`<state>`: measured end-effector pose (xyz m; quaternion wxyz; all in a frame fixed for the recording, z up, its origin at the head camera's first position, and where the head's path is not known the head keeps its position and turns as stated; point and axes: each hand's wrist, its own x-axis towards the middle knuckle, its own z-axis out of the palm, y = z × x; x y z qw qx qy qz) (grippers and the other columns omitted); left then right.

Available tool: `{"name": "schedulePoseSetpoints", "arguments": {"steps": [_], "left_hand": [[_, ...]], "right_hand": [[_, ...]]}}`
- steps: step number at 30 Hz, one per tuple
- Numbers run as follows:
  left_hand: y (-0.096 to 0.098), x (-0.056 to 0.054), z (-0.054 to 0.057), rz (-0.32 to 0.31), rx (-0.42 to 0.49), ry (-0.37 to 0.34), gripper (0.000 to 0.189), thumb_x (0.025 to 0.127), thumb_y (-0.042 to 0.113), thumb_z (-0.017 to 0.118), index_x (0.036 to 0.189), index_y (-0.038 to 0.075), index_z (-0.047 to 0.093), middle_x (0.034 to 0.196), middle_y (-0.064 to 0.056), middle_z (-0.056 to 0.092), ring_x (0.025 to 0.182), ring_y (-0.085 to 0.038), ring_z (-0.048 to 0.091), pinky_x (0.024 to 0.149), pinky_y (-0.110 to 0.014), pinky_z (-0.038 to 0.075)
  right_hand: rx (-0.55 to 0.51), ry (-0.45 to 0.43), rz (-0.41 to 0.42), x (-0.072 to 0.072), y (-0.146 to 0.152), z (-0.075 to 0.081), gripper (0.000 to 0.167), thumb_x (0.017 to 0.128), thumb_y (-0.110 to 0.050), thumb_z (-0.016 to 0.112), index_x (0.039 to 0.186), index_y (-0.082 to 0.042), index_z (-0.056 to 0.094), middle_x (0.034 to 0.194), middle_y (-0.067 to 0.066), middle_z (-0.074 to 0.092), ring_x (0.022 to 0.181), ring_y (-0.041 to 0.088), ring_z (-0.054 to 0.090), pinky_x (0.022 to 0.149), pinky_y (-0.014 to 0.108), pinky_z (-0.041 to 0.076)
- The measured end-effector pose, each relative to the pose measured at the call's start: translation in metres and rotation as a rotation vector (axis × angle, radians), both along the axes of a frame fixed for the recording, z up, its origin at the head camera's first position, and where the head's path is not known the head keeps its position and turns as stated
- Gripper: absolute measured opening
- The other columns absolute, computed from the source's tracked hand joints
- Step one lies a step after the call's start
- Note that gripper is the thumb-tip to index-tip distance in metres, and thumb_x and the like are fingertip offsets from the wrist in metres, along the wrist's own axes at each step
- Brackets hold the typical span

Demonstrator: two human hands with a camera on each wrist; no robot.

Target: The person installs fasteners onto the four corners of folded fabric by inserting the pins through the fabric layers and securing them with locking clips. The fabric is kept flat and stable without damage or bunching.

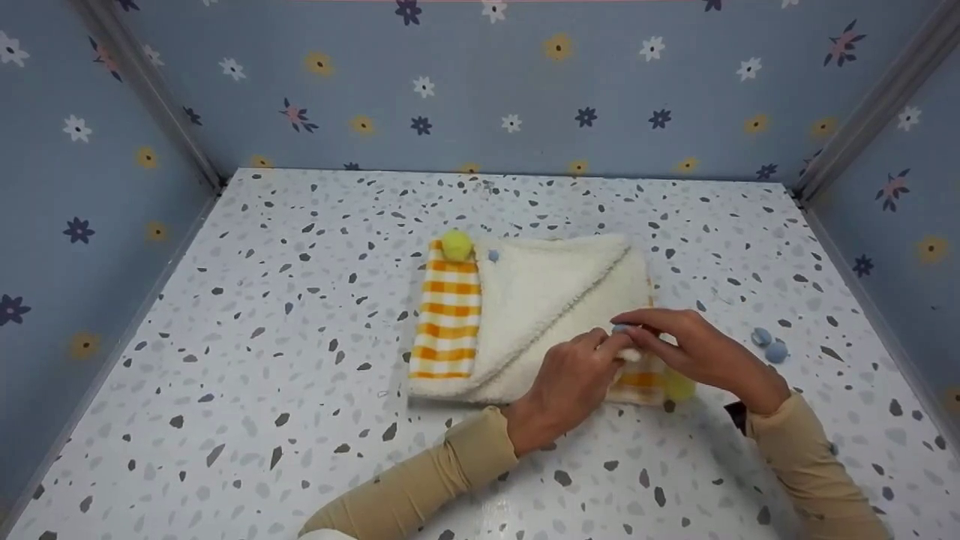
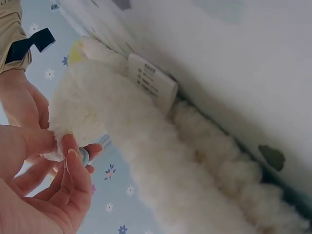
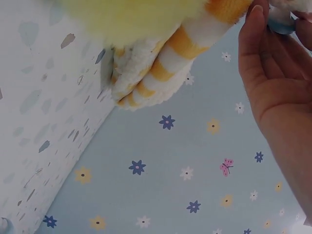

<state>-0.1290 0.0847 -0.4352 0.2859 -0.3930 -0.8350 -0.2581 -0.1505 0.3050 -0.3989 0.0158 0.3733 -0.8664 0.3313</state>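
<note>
A folded cream fleece piece lies on the table, with orange-and-white checked parts and yellow pom-poms. At its right end my left hand pinches the fleece edge, which is lifted off the table in the left wrist view. My right hand meets it there, thumb and fingers pinching a small round blue fastener at that edge. The fastener also shows between fingers in the right wrist view. Fingers partly hide how it sits on the cloth.
Two loose blue fastener pieces lie on the table right of my right hand. Another blue fastener sits on the fleece near the upper-left pom-pom. A white label sticks out of the fleece. Flowered panels enclose the speckled table.
</note>
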Motion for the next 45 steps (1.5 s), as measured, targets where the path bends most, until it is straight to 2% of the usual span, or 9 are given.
{"name": "schedulePoseSetpoints", "arguments": {"steps": [4, 10, 16, 22, 27, 30, 35, 40, 45], "left_hand": [[0.001, 0.000, 0.001, 0.050, -0.021, 0.000, 0.014, 0.096, 0.012, 0.071, 0.107, 0.007, 0.065, 0.077, -0.002, 0.060, 0.062, -0.014, 0.061, 0.053, -0.023, 0.049], [0.000, 0.000, 0.002, 0.063, -0.044, -0.045, 0.015, 0.096, 0.014, 0.071, 0.107, 0.006, 0.064, 0.081, -0.003, 0.063, 0.065, -0.016, 0.063, 0.056, -0.024, 0.051], [-0.002, -0.002, 0.003, 0.038, -0.007, -0.109, 0.010, 0.099, 0.013, 0.068, 0.106, 0.006, 0.065, 0.082, -0.003, 0.063, 0.067, -0.015, 0.063, 0.056, -0.022, 0.050], [-0.005, -0.007, 0.008, 0.005, 0.078, -0.201, 0.008, 0.101, 0.014, 0.066, 0.105, 0.007, 0.064, 0.087, -0.004, 0.065, 0.067, -0.014, 0.062, 0.056, -0.023, 0.049], [-0.007, -0.008, 0.011, -0.009, 0.114, -0.252, 0.012, 0.101, 0.015, 0.067, 0.106, 0.006, 0.063, 0.091, -0.006, 0.067, 0.073, -0.016, 0.066, 0.059, -0.024, 0.051], [-0.008, -0.010, 0.014, -0.018, 0.141, -0.293, 0.013, 0.101, 0.015, 0.067, 0.107, 0.006, 0.060, 0.093, -0.008, 0.069, 0.072, -0.017, 0.068, 0.059, -0.023, 0.052], [-0.009, -0.012, 0.017, -0.047, 0.163, -0.338, 0.013, 0.103, 0.012, 0.064, 0.103, 0.007, 0.052, 0.084, -0.007, 0.064, 0.057, -0.015, 0.056, 0.051, -0.019, 0.042], [-0.011, -0.010, 0.020, -0.072, 0.082, -0.318, 0.010, 0.102, 0.016, 0.065, 0.095, 0.009, 0.061, 0.080, -0.003, 0.059, 0.062, -0.012, 0.054, 0.053, -0.018, 0.040], [-0.014, -0.008, 0.024, -0.026, -0.047, -0.285, 0.012, 0.099, 0.021, 0.068, 0.092, 0.014, 0.075, 0.083, -0.001, 0.063, 0.066, -0.012, 0.057, 0.057, -0.019, 0.047]], "right_hand": [[-0.006, -0.017, -0.002, 0.001, -0.001, 0.002, 0.028, 0.104, -0.001, 0.057, 0.128, -0.005, 0.070, 0.118, 0.003, 0.073, 0.098, 0.012, 0.069, 0.084, 0.020, 0.053], [-0.005, -0.040, 0.014, 0.000, -0.002, 0.003, 0.026, 0.104, -0.004, 0.058, 0.125, -0.008, 0.072, 0.113, 0.000, 0.074, 0.089, 0.009, 0.068, 0.080, 0.020, 0.053], [0.044, -0.120, -0.002, -0.001, 0.003, 0.004, 0.031, 0.107, -0.011, 0.054, 0.135, -0.010, 0.067, 0.121, -0.001, 0.072, 0.097, 0.012, 0.069, 0.086, 0.026, 0.054], [0.054, -0.160, -0.053, -0.001, 0.011, 0.006, 0.030, 0.105, -0.015, 0.061, 0.134, -0.009, 0.061, 0.109, -0.004, 0.072, 0.087, 0.014, 0.068, 0.072, 0.030, 0.053], [0.010, -0.117, 0.009, -0.001, 0.014, 0.006, 0.025, 0.093, -0.013, 0.077, 0.113, -0.011, 0.063, 0.101, -0.008, 0.068, 0.088, 0.013, 0.067, 0.068, 0.030, 0.053], [0.018, -0.062, 0.065, -0.001, 0.014, 0.006, 0.016, 0.091, -0.013, 0.080, 0.103, -0.017, 0.070, 0.098, -0.008, 0.068, 0.098, 0.017, 0.068, 0.076, 0.033, 0.056], [0.057, -0.039, 0.064, -0.002, 0.015, 0.005, 0.015, 0.094, -0.013, 0.076, 0.109, -0.018, 0.078, 0.117, -0.002, 0.072, 0.107, 0.017, 0.068, 0.081, 0.035, 0.057], [0.011, -0.018, 0.037, -0.002, 0.015, 0.007, 0.021, 0.095, -0.004, 0.072, 0.114, -0.014, 0.076, 0.115, -0.003, 0.071, 0.098, 0.012, 0.068, 0.080, 0.028, 0.055], [-0.014, 0.010, 0.031, -0.003, 0.015, 0.006, 0.024, 0.095, 0.000, 0.071, 0.116, -0.013, 0.075, 0.114, -0.002, 0.070, 0.095, 0.012, 0.068, 0.083, 0.018, 0.052]]}}
